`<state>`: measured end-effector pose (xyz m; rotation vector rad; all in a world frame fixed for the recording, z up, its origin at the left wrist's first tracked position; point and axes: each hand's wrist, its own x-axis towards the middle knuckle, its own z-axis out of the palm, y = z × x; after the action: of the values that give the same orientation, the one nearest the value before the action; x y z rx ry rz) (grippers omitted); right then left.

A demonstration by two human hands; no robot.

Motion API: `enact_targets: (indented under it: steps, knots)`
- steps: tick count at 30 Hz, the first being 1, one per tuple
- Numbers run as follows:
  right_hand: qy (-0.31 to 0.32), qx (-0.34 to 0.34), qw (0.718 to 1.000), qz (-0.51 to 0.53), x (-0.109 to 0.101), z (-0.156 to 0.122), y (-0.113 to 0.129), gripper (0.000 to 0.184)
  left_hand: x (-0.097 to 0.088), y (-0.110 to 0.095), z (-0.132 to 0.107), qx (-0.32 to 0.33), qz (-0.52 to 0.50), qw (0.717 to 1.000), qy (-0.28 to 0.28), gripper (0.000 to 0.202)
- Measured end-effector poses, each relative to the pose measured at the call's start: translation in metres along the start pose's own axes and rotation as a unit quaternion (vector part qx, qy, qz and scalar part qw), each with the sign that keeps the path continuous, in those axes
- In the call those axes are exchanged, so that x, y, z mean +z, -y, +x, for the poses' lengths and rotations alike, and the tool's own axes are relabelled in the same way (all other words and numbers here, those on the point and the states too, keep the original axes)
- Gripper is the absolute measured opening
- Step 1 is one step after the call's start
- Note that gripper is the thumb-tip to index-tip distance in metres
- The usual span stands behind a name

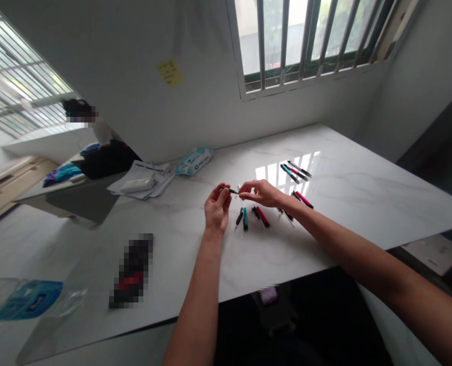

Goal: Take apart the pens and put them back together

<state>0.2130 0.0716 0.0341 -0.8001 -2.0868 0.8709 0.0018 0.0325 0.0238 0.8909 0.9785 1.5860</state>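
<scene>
My left hand [217, 209] is closed around a slim black pen part [231, 190], held above the table and pointing right. The thumb and finger of my right hand [262, 193] are pinched together at its right end; what they grip is too small to make out. Below lie a teal pen barrel [245, 218] with a black piece [239, 217], and a red barrel [263, 216] beside another black piece. Thin white refills lie among them. More parts [288, 215] are partly hidden under my right forearm, near a red and black barrel [305, 199].
Several pens [296, 171] lie at the back right of the white marbled table [348, 173]. A wipes pack [194, 161] and papers [149, 185] are at the back left. A blurred dark object [132, 272] and a plastic bottle [27, 299] lie at the left. Another person [103, 134] is beyond.
</scene>
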Motion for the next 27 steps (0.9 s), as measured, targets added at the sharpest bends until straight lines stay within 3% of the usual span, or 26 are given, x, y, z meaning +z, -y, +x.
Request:
enact_targets:
  steps: [1,3,6,11,15,21,24,27]
  knots:
    - [-0.013,-0.005,1.000,-0.028,-0.003,0.001,-0.003,0.036,-0.003,-0.001,0.001,0.001,-0.005,1.000,-0.014,0.048]
    - [-0.021,-0.011,0.996,-0.080,-0.010,0.004,-0.012,0.053,-0.007,-0.003,0.003,0.005,-0.013,0.999,-0.042,0.046]
    - [0.031,-0.018,0.991,-0.130,-0.018,0.013,-0.023,0.084,-0.008,-0.003,0.003,0.000,-0.029,0.997,-0.070,0.046]
    - [0.111,-0.007,0.983,-0.149,-0.014,0.032,-0.032,0.102,-0.003,-0.001,0.002,-0.011,-0.041,0.995,-0.087,0.054]
    - [0.125,0.008,0.979,-0.158,-0.006,0.043,-0.041,0.104,-0.003,0.000,0.001,-0.016,-0.031,0.994,-0.106,0.056]
    - [0.101,0.001,0.983,-0.154,-0.003,0.044,-0.048,0.093,-0.003,-0.001,0.000,-0.014,-0.015,0.994,-0.107,0.054]
    - [0.056,-0.031,0.987,-0.149,0.000,0.035,-0.035,0.090,-0.005,-0.002,0.000,-0.016,-0.004,0.993,-0.114,0.053]
    - [0.023,-0.087,0.989,-0.114,0.007,0.025,-0.007,0.091,-0.007,-0.002,0.001,-0.017,0.011,0.993,-0.117,0.054]
